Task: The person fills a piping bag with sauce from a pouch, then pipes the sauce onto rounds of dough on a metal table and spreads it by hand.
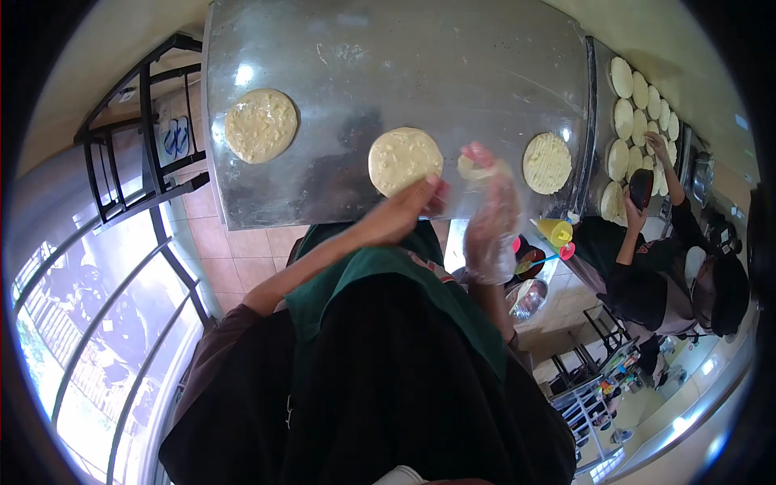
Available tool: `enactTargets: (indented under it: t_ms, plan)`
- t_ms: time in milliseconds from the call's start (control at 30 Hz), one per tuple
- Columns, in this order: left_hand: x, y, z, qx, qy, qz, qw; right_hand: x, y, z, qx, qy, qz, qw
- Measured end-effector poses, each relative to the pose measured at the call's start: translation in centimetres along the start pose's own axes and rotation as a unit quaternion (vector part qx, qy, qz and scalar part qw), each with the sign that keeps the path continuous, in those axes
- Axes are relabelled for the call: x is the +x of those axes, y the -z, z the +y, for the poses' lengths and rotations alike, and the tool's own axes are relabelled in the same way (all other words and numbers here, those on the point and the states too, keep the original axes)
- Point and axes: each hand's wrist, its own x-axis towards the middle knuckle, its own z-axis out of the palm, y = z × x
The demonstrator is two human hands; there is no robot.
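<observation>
Three flat, pale dough rounds lie on the metal table [339, 77]: a left round [261, 126], a middle round [404, 158] and a ridged right round [547, 163]. My left hand [416, 202] rests at the lower right edge of the middle round, thumb against it and fingers loosely bent apart. Between the middle and right rounds is my right hand [491, 218], in a clear plastic glove and smeared by motion. A pale piece of dough [478, 170] appears to be in its fingers.
At right, a co-worker [667, 279] holds a dark bowl [641, 188] beside several pale rounds [622, 118] on another surface. A yellow container [555, 232] and a metal bowl [527, 299] stand near my right arm. Black metal railing [145, 133] borders the table's left side.
</observation>
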Motion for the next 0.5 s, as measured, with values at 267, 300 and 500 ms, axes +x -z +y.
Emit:
enactTargets:
  t_ms: [267, 300, 500]
  plan:
    - [-1.1, -4.1, 1.9, -0.362, -0.039, -0.023, 0.931, -3.7, -1.5, 0.8, -0.270, 0.223, -0.010, 0.937]
    - [-1.2, -3.9, 1.8, -0.317, -0.055, -0.013, 0.947, -3.9, -1.5, 1.0, -0.250, 0.227, -0.001, 0.941]
    - [-2.1, -2.2, 2.1, -0.316, -0.009, 0.034, 0.948, -6.4, -0.7, 0.6, -0.107, 0.127, -0.119, 0.979]
